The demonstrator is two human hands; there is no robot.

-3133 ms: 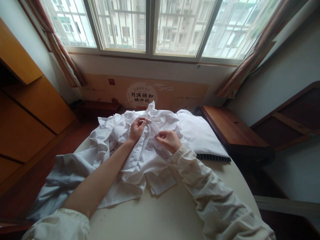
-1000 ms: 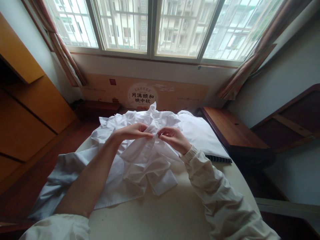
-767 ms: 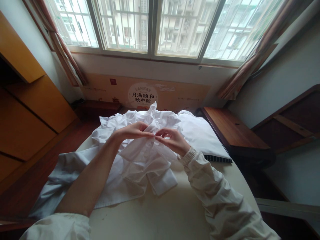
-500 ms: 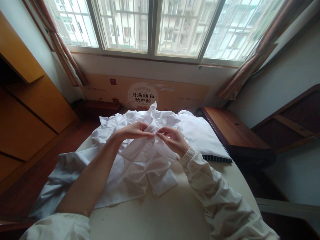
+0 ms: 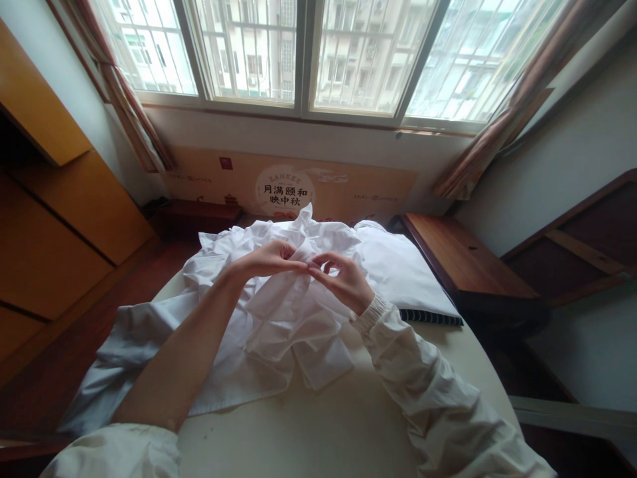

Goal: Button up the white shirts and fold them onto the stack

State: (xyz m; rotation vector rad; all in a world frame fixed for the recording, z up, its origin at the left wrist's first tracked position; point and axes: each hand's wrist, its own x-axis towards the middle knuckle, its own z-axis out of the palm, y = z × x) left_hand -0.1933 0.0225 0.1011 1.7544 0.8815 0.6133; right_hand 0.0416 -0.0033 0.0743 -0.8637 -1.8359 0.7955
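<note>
A crumpled white shirt is spread over the pale round table, its collar tip standing up at the far side. My left hand pinches the shirt's front edge between thumb and fingers. From the other side my right hand closes on the same spot, its thumb and fingertips meeting the left fingertips. The bit of cloth between the fingertips is mostly covered, and a button there cannot be made out.
Right of the shirt lies a folded white garment over something dark and striped. A wooden desk stands beyond the table on the right. Orange-brown cabinets stand on the left, and a barred window is ahead.
My right hand has shifted slightly left, its fingers now curling over the pinched edge and touching my left fingertips. My left hand and the shirt have barely moved.
</note>
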